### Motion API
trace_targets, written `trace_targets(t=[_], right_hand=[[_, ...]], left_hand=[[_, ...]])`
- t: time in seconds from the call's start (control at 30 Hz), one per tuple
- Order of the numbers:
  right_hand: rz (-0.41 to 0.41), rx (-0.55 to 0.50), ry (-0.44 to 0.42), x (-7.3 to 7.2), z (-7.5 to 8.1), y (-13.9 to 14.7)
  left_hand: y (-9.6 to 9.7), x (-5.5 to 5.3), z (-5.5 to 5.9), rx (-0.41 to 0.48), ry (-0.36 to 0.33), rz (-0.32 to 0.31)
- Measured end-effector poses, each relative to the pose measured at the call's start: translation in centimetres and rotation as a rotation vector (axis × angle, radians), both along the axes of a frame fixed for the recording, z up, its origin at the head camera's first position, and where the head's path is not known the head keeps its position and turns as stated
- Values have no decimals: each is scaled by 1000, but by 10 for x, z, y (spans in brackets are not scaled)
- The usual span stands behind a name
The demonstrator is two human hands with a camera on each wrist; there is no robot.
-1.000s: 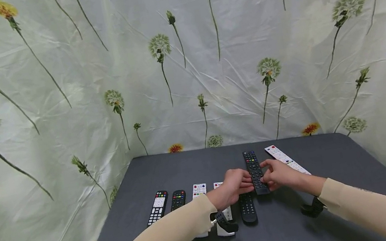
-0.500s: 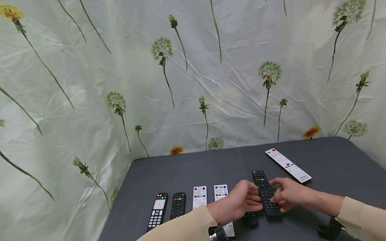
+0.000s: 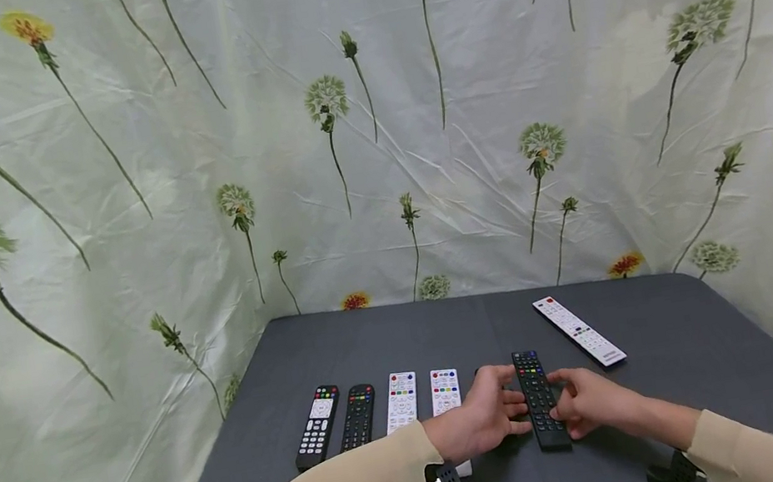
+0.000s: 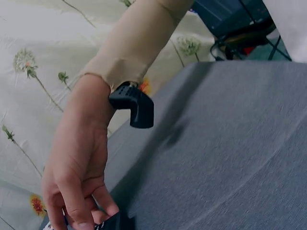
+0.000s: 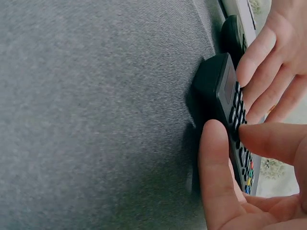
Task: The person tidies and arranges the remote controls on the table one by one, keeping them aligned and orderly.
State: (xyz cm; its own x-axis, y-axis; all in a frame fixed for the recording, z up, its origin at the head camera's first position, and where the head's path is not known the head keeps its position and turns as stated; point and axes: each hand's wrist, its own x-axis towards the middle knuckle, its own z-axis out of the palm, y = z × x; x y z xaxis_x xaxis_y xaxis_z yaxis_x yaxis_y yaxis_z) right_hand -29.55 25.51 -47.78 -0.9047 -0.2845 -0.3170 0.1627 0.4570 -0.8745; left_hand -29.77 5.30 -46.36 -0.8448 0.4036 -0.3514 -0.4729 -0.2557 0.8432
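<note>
A long black remote control (image 3: pixel 538 394) with colored buttons lies low over the dark table, between both hands. My right hand (image 3: pixel 592 398) pinches its right edge, with the thumb and a fingertip meeting its side and button face in the right wrist view. On the other side, my left hand (image 3: pixel 479 422) holds its fingers loosely extended, their tips at the remote's left edge. Another black remote (image 5: pixel 231 36) is mostly covered by the left hand in the head view. A white remote (image 3: pixel 444 388) shows partly behind the left wrist.
Further left are another white remote (image 3: pixel 401 399), a slim black remote (image 3: pixel 357 414) and a black remote with white keys (image 3: pixel 316 426). At the back right lies a slanted white remote (image 3: pixel 579 331). A flowered curtain (image 3: pixel 368 126) borders the table (image 3: pixel 385 325).
Both hands have moved nearer the body, bringing the long black remote along from farther back on the table. The slanted white remote at right is now fully visible.
</note>
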Motion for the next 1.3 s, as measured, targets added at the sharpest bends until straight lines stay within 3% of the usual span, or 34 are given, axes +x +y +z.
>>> trace_targets(t=[0.17, 0.47, 0.7, 1.0, 1.3], right_hand=[[26, -13, 4, 2, -4, 2], [41, -34, 15, 8, -7, 3], [53, -51, 45, 9, -9, 5], [53, -44, 54, 8, -10, 6], [51, -54, 43, 8, -9, 6]], left_hand=[[1, 4, -1, 9, 3, 44], [3, 5, 0, -1, -11, 70], [3, 3, 1, -48, 6, -2], [4, 0, -2, -197, 143, -14], [4, 3, -4, -279, 187, -18]])
